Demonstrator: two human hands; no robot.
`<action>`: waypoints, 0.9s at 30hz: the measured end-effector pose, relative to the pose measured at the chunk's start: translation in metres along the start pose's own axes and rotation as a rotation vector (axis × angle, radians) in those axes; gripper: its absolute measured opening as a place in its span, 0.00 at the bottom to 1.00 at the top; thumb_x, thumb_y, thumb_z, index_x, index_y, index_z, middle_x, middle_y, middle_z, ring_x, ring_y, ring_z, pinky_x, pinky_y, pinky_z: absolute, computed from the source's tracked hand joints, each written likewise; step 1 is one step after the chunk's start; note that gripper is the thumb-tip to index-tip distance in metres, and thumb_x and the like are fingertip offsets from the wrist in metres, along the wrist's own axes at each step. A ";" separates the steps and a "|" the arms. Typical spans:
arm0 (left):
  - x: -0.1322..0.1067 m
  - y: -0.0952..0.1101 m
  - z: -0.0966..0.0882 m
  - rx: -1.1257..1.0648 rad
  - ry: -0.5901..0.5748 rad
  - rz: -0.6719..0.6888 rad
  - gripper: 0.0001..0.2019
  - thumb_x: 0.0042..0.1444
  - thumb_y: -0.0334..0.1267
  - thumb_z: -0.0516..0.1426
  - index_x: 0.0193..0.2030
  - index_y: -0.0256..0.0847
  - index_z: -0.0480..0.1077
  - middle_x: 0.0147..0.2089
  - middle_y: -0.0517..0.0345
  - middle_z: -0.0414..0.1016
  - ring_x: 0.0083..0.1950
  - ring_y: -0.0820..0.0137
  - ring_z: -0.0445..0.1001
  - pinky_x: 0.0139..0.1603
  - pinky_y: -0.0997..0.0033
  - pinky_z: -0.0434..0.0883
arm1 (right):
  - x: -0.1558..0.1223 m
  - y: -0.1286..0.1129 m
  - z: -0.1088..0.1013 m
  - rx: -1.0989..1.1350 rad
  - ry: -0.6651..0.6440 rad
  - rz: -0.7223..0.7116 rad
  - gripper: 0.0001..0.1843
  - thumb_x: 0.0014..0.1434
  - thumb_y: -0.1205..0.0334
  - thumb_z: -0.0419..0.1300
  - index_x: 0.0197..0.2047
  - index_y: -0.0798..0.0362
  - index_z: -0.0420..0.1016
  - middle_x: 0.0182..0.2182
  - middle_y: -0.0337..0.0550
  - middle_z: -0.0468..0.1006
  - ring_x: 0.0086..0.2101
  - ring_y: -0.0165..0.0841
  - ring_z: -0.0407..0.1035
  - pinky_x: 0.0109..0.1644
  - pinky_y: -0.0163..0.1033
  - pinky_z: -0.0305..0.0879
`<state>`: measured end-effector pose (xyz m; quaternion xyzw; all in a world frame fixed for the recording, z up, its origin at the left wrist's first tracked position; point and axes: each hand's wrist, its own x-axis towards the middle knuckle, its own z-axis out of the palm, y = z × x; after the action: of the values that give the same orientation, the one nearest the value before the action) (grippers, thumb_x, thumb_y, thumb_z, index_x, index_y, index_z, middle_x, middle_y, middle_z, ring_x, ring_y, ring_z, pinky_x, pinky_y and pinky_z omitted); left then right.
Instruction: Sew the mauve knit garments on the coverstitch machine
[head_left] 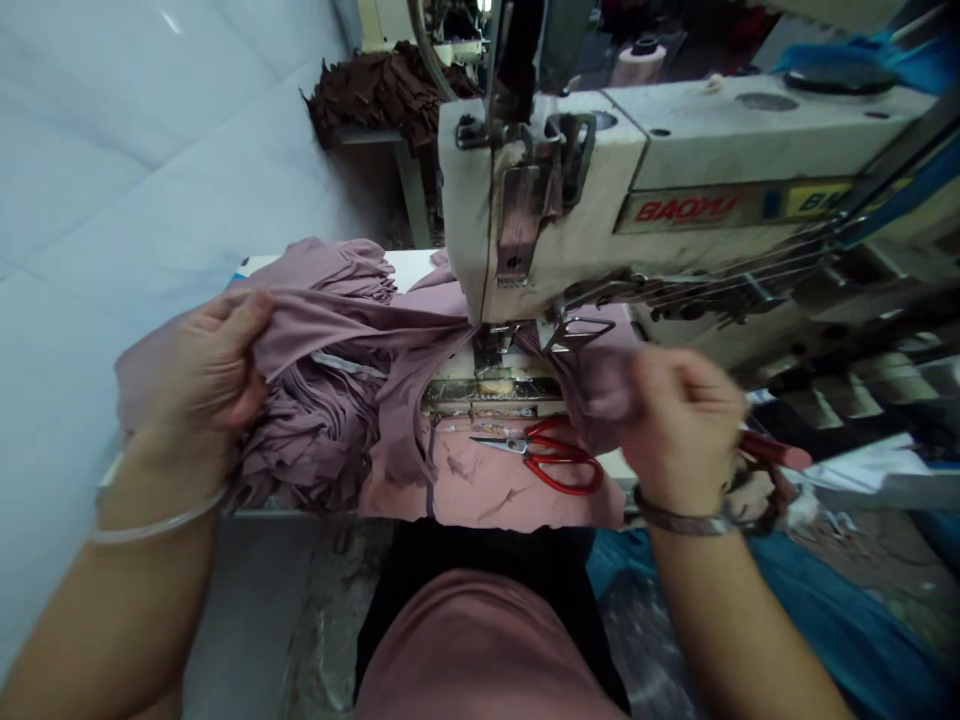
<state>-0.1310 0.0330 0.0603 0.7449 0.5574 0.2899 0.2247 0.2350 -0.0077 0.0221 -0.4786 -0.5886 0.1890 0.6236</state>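
In the head view, my left grip [206,365] pinches mauve cloth [322,320] stretched toward the sewing machine [555,240]'s needle area; my blurred right grip [679,420] clasps mauve cloth opposite. Probably mid-stitching; the next move calls for even guiding.

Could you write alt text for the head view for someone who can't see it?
A person's left hand grips mauve cloth at a sewing machine, while the blurred right hand appears to hold some on the other side. Red-handled scissors lie in front; a cloth heap sits near the left hand.
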 end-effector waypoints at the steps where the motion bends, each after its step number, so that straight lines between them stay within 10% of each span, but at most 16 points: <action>1: 0.005 0.014 0.011 -0.097 0.065 0.019 0.26 0.69 0.56 0.37 0.60 0.48 0.65 0.43 0.56 0.79 0.42 0.64 0.77 0.35 0.62 0.73 | -0.002 0.001 0.013 -0.055 -0.152 -0.083 0.08 0.62 0.57 0.60 0.38 0.51 0.78 0.31 0.42 0.77 0.33 0.32 0.72 0.40 0.40 0.72; 5: 0.017 0.049 0.071 0.078 -0.245 0.519 0.24 0.61 0.54 0.57 0.57 0.41 0.69 0.54 0.47 0.76 0.52 0.60 0.75 0.49 0.60 0.74 | -0.004 0.016 0.030 -0.557 -0.725 -0.555 0.16 0.61 0.60 0.61 0.50 0.59 0.75 0.48 0.56 0.76 0.49 0.44 0.70 0.53 0.51 0.70; 12: 0.004 0.033 0.110 0.644 0.012 0.869 0.15 0.65 0.33 0.54 0.57 0.36 0.68 0.52 0.47 0.75 0.49 0.61 0.72 0.47 0.60 0.69 | 0.005 0.030 -0.003 -0.719 -0.787 -0.840 0.18 0.63 0.71 0.56 0.56 0.66 0.70 0.53 0.58 0.73 0.53 0.42 0.66 0.58 0.48 0.69; 17: -0.009 0.042 0.104 0.620 -0.027 0.801 0.14 0.64 0.28 0.51 0.55 0.29 0.69 0.55 0.44 0.72 0.54 0.60 0.69 0.56 0.59 0.66 | 0.000 0.029 -0.004 -0.639 -0.732 -0.836 0.21 0.63 0.69 0.59 0.58 0.64 0.68 0.55 0.58 0.73 0.55 0.43 0.66 0.57 0.50 0.70; 20: -0.009 0.055 0.109 0.712 -0.045 0.638 0.23 0.64 0.33 0.53 0.66 0.43 0.61 0.55 0.46 0.71 0.50 0.58 0.70 0.49 0.56 0.67 | 0.000 0.028 -0.009 -0.690 -0.714 -0.768 0.26 0.62 0.67 0.60 0.63 0.64 0.63 0.58 0.60 0.69 0.59 0.44 0.62 0.60 0.50 0.67; 23: -0.003 0.067 0.119 0.781 -0.065 0.531 0.26 0.64 0.37 0.54 0.68 0.58 0.58 0.52 0.48 0.70 0.47 0.57 0.70 0.44 0.55 0.66 | 0.003 0.025 -0.016 -0.704 -0.722 -0.694 0.19 0.63 0.69 0.58 0.57 0.60 0.68 0.53 0.57 0.73 0.56 0.43 0.64 0.58 0.50 0.67; 27: 0.004 0.070 0.127 0.725 -0.089 0.490 0.25 0.61 0.36 0.56 0.65 0.54 0.64 0.53 0.45 0.68 0.49 0.56 0.68 0.44 0.55 0.64 | 0.008 0.021 -0.018 -0.528 -0.714 -0.562 0.08 0.65 0.69 0.55 0.47 0.57 0.71 0.39 0.48 0.76 0.44 0.36 0.69 0.49 0.44 0.70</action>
<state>0.0053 0.0159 0.0146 0.8975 0.4197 0.0880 -0.1028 0.2605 0.0014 0.0122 -0.3488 -0.8977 0.0111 0.2690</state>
